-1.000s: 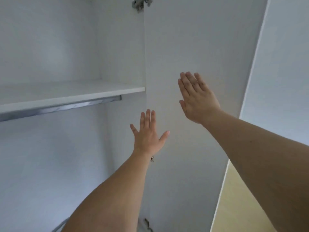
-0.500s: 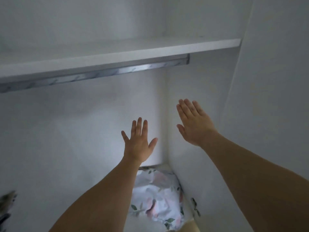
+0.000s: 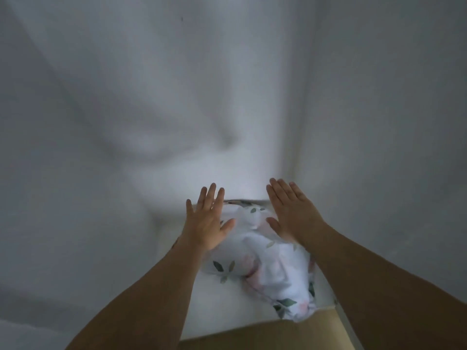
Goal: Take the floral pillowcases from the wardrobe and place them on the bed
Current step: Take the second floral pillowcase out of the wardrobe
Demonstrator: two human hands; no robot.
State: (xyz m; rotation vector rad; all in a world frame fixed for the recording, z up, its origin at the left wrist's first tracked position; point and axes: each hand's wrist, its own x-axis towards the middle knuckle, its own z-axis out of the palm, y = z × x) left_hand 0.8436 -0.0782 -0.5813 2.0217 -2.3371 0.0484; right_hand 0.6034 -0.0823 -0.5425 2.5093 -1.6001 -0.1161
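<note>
Both bare forearms extend forward from lower frame, converging toward centre. Left hand (image 3: 206,219) flat, back facing camera, fingers straight and close together, thumb splayed out to right. Right hand (image 3: 293,210) likewise flat, back up, fingers straight and angled slightly left, thumb spread toward left hand. Hands level with each other, apart, neither gripping anything. Wrists straight, no sleeves visible.
</note>
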